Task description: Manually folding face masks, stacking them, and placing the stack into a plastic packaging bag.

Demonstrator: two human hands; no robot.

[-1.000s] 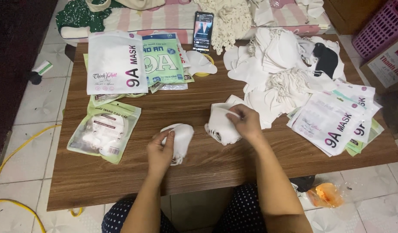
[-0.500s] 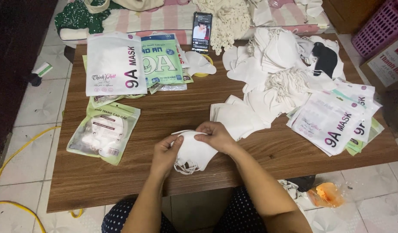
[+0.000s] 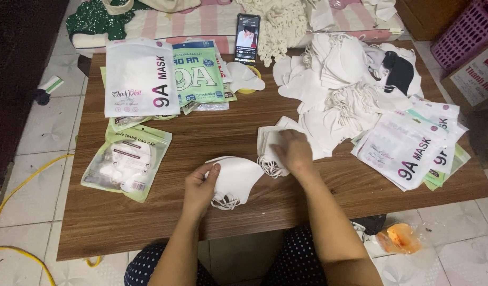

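Since half a second ago the right hand [image 3: 292, 152] has left the white mask [image 3: 234, 179] and moved right onto a small stack of masks [image 3: 269, 151], fingers curled over it. The left hand [image 3: 200, 186] pinches the white mask's left edge near the front middle of the bench [image 3: 148, 222]. A green packet [image 3: 126, 161] lies to the left, and a heap of loose masks [image 3: 339, 90] behind, at the right.
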